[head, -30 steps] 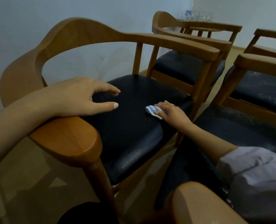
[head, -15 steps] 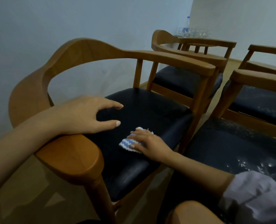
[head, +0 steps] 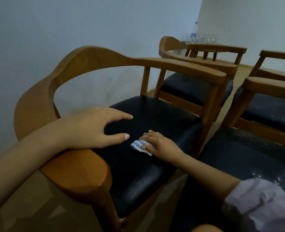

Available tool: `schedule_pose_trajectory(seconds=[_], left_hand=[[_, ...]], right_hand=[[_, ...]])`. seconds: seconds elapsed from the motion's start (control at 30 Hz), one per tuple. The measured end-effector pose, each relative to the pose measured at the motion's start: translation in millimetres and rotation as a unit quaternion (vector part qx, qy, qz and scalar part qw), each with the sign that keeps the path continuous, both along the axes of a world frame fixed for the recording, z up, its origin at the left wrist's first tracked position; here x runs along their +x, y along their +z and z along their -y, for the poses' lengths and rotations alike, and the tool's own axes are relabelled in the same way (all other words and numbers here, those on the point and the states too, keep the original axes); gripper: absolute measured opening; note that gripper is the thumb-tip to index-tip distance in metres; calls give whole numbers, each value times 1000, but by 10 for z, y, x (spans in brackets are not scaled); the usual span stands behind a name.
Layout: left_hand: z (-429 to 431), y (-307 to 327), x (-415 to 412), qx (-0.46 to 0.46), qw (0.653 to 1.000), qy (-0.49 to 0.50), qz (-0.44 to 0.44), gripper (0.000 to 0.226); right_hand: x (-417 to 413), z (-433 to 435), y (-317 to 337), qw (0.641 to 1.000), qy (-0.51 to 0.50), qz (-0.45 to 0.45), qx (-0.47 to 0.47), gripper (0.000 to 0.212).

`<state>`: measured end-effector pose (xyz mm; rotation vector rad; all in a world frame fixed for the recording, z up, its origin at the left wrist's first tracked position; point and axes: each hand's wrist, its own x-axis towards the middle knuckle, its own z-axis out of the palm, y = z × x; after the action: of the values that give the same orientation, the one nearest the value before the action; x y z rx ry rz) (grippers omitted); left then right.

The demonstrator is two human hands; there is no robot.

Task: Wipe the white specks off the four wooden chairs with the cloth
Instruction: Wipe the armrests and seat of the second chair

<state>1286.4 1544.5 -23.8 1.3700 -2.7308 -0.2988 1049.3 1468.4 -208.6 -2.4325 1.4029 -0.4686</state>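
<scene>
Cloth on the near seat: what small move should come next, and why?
Probably slide the cloth toward the front edge of the seat: the right hand presses it flat there, faint pale marks show nearer the front, and the left hand rests on the armrest.

A small wooden table (head: 205,51) stands at the far end of the room, mostly hidden. On it sits a cluster of clear bottles (head: 203,37), one taller than the rest. Behind the table rises a pale wall (head: 88,22). Beneath it spreads tan floor (head: 21,206).
</scene>
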Motion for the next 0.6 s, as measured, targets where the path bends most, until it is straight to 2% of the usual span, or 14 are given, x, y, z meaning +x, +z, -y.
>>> schedule_pose_trajectory(seconds=[0.27, 0.47, 0.6], left_hand=[[14, -9, 13, 12, 1000, -20, 15, 82], [22, -1, 20, -1, 999, -34, 33, 84], [4, 18, 12, -22, 998, -33, 57, 88]], right_hand=[[-722, 628, -26, 982, -189, 1, 9, 40], [-987, 922, 72, 961, -272, 28, 42, 44], [-953, 965, 94, 956, -290, 25, 39, 43]])
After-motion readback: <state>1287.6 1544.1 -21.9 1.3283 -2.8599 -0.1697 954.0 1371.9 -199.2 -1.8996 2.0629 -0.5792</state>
